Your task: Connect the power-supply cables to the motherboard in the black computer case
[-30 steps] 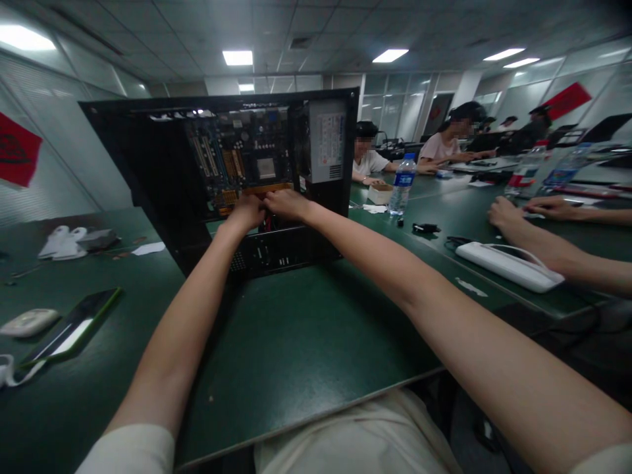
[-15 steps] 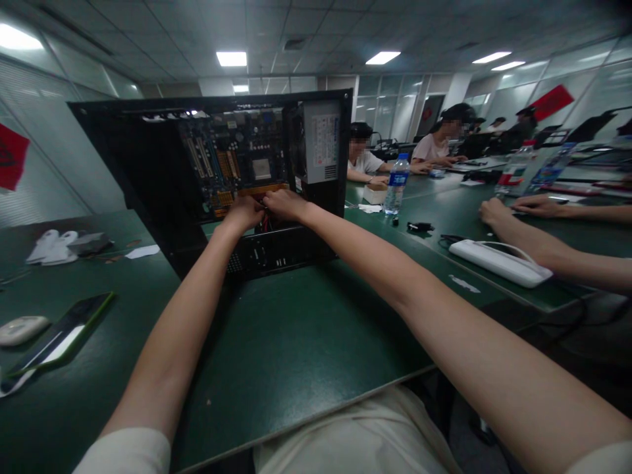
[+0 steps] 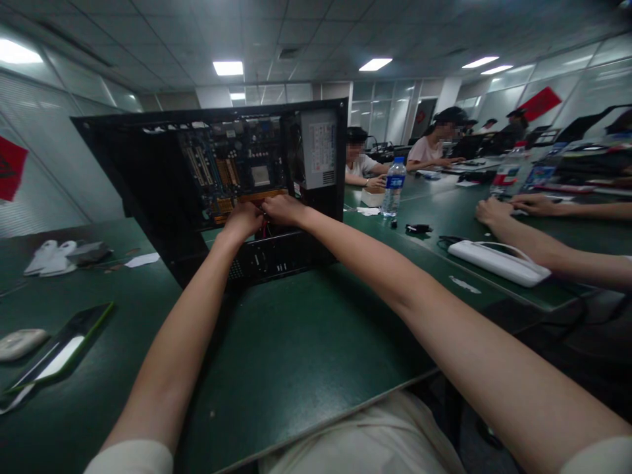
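An open black computer case (image 3: pixel 301 253) stands on the green table (image 3: pixel 296 342), its motherboard (image 3: pixel 247 148) facing me and a grey power supply (image 3: pixel 320 148) at its upper right. Both my hands reach inside, below the orange slots at the board's lower edge. My left hand (image 3: pixel 241 222) has its fingers curled in, close to the fingertips of my right hand (image 3: pixel 285 210), which are pinched together. Thin red and dark wires (image 3: pixel 265 229) hang just under the fingers. What the fingertips hold is too small and dark to make out.
A phone (image 3: pixel 59 349), a white oval object (image 3: pixel 22 343) and a grey block (image 3: pixel 90 253) lie left. Right are a water bottle (image 3: pixel 394 187), a black connector (image 3: pixel 419 228), a white power strip (image 3: pixel 498 261) and another person's hands (image 3: pixel 495 210). More people sit behind.
The view has tilted slightly, so the case and background sit a little lower. Both hands stay together at the same spot inside the case, with hardly any visible movement.
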### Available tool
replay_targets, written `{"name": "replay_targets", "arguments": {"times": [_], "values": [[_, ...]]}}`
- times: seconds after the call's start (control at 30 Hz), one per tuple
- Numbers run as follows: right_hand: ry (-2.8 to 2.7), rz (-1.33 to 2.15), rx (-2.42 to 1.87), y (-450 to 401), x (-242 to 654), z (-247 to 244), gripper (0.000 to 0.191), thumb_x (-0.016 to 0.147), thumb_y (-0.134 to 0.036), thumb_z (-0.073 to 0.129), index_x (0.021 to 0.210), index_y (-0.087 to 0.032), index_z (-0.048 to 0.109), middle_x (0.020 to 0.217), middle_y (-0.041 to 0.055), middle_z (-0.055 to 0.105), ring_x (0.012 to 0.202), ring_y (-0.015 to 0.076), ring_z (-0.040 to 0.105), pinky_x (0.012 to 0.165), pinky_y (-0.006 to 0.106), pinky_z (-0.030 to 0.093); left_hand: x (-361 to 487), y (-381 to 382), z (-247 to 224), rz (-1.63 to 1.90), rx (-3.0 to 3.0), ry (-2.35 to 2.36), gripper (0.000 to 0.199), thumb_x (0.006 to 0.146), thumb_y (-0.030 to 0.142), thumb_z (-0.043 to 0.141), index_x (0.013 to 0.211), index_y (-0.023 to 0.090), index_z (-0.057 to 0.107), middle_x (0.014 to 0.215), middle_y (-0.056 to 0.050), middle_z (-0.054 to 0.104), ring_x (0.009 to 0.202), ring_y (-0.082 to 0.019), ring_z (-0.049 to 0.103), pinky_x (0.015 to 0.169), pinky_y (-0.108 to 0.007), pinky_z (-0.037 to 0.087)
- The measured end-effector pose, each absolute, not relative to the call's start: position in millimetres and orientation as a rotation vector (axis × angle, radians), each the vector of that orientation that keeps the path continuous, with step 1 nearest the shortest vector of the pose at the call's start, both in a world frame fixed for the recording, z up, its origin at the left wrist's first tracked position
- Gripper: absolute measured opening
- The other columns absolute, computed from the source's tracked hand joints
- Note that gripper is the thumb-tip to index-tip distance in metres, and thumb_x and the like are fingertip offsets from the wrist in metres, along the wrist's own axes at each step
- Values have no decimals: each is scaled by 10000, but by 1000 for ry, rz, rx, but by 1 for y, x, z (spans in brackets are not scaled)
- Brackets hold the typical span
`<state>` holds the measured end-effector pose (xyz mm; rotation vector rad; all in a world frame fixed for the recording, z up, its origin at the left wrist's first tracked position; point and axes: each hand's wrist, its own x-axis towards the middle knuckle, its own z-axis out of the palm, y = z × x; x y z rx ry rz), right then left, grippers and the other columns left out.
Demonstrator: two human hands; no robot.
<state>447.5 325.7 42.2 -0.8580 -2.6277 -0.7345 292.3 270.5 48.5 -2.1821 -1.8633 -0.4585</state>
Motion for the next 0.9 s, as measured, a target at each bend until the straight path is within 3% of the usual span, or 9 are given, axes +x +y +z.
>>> {"name": "replay_targets", "arguments": {"times": [0.27,0.67,0.9], "values": [[-2630,-691,-930,319,438,49,331,923,-110,553,1215,-28,685,1189,263,719,1134,383,688,884,452,543,297,263,51,-470,-2127,-1926,299,903,256,544,1017,156,802,1050,-182,784,980,-303,724,846,-366,531],[-2619,-672,-917,317,441,44,344,969,-192,563,1236,-15,688,1244,278,702,1174,382,671,912,445,532,297,254,48,-406,-2184,-1887,274,888,289,586,1005,165,802,1006,-160,788,944,-288,717,784,-345,517],[-2620,-655,-969,313,438,45,343,1005,-154,486,1252,-4,671,1198,287,714,1154,367,684,894,435,542,294,258,46,-426,-2194,-1869,287,907,269,572,1031,167,811,1039,-154,792,986,-278,720,854,-346,516]]}}
